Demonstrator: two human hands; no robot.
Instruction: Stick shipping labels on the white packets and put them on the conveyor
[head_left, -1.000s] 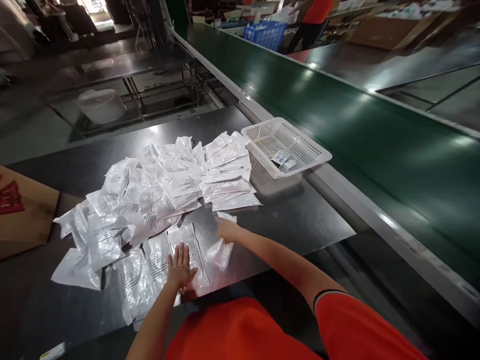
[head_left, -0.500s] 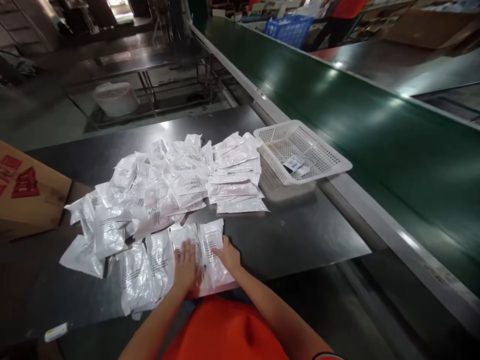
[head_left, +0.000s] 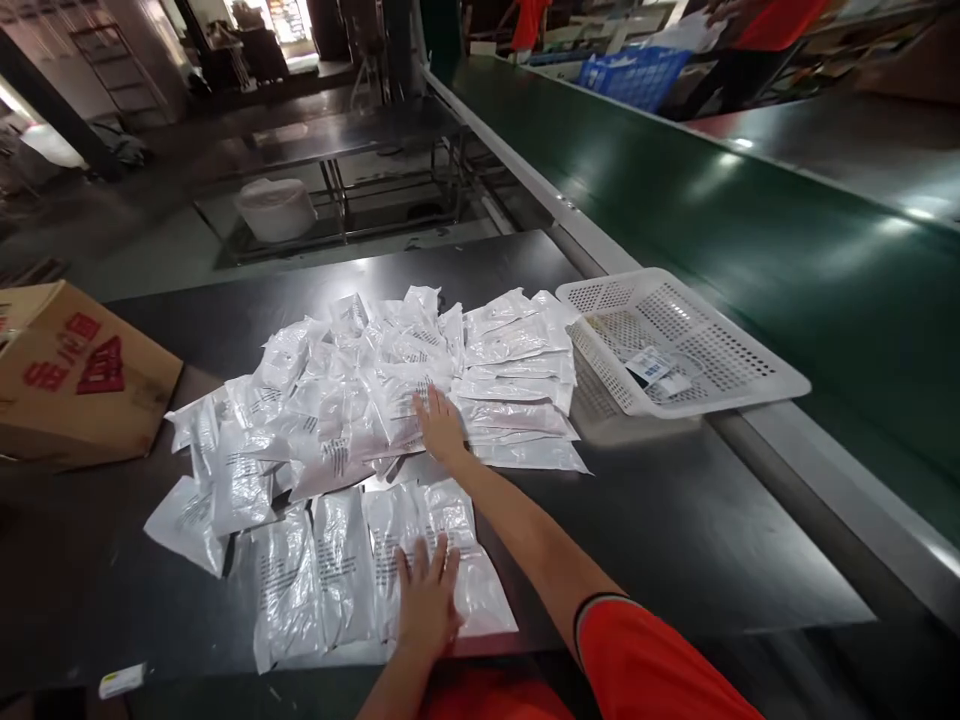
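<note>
White plastic packets with printed text lie in a heap (head_left: 337, 390) on the dark metal table (head_left: 637, 540). Nearer to me a row of packets (head_left: 341, 565) lies side by side along the table's front edge. My left hand (head_left: 427, 600) rests with spread fingers on the right part of this row. At the right side of the heap, my right hand (head_left: 440, 428) touches a packet, its fingers stretched out. Beyond it, more packets (head_left: 521, 380) are stacked in overlapping layers.
A white perforated basket (head_left: 735, 365) with a few labelled items stands at the right, beside the green conveyor belt (head_left: 750, 220). A cardboard box (head_left: 97, 380) is at the left. Behind the belt are a blue crate (head_left: 637, 78) and a person in red (head_left: 780, 25).
My right hand has left the front row and reached forward to the heap. My left hand has shifted right along the row. The camera view has turned left.
</note>
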